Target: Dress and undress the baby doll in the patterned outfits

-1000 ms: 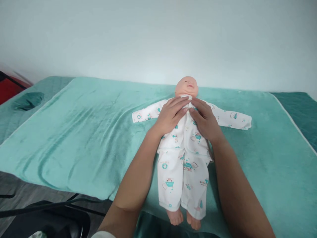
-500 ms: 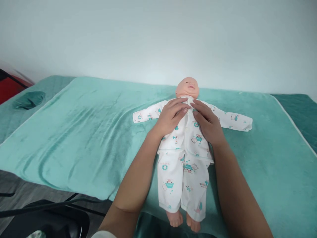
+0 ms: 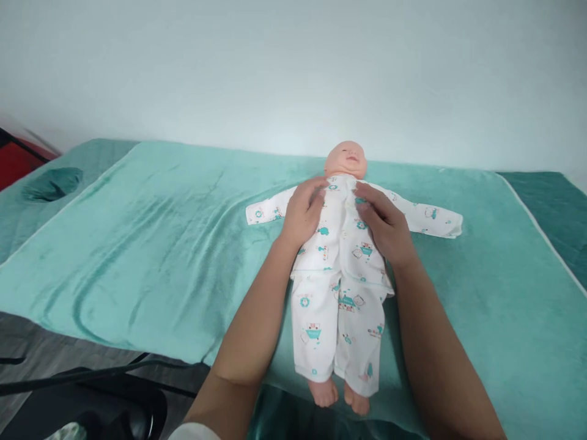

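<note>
A baby doll (image 3: 345,160) lies on its back, head toward the wall and bare feet toward me. It wears a white printed pajama top (image 3: 337,244) and matching pants (image 3: 316,330), its sleeves stretched out to both sides. My left hand (image 3: 304,209) rests on the left side of the doll's chest, fingers extended and pointing up toward the shoulder. On the right side of the chest lies my right hand (image 3: 384,221), its fingers loosely bent and apart over the top. Neither hand grips the cloth as far as I can see.
A teal sheet (image 3: 151,244) with soft folds covers the bed, whose darker cover shows at both ends. A face hole (image 3: 54,184) is at the left end. A black chair (image 3: 92,403) stands at the lower left, and the white wall (image 3: 229,73) rises behind.
My left hand has moved left, off the middle of the doll's chest toward its side. My right hand stays almost in place, so the gap between the hands is wider.
</note>
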A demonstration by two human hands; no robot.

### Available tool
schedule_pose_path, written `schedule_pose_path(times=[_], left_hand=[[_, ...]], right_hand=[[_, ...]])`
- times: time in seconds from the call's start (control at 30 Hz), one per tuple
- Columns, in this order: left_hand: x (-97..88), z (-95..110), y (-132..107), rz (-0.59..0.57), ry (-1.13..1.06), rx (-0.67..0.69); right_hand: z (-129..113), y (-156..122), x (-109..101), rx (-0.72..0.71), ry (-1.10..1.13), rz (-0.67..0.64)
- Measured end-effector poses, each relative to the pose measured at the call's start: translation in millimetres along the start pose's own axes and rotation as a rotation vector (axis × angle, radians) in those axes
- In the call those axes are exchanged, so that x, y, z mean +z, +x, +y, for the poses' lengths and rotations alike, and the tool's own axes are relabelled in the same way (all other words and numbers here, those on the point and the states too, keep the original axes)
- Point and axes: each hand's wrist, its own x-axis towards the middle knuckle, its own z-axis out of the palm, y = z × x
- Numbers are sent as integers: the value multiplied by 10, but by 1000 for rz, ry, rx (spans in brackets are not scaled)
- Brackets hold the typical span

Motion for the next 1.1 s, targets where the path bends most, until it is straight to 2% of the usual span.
schedule_pose_path(times=[0.1,0.23,0.3,0.4,0.5,0.57,0.73,0.97,1.03,1.1], left_hand=[[-60,-190,-69,17,262,-30],[-259,-355,-287,-52,577,-133],[-404,-411,-422,-76,666,-183],[-625,-503,-592,-37,752,-318],[-765,-582,-683,-12,808,-396],[-793,-607,-699,-16,826,-406],[-800,-644,-628,47,841,-468],[-812,-745,-547,94,887,-447],[-796,-715,-575,88,883,-446],[-785,-653,-621,90,867,-450]], right_hand=[[215,2,-53,78,-140,84],[475,-106,-233,96,-539,141],[534,-228,-412,155,-736,127],[560,-467,-769,282,-935,83],[553,-693,-1076,400,-1041,43],[533,-795,-1174,449,-1070,24],[450,-859,-1143,500,-1103,9],[478,-838,-1130,481,-1099,51],[477,-852,-1125,421,-1079,90],[423,-903,-1079,281,-1019,114]])
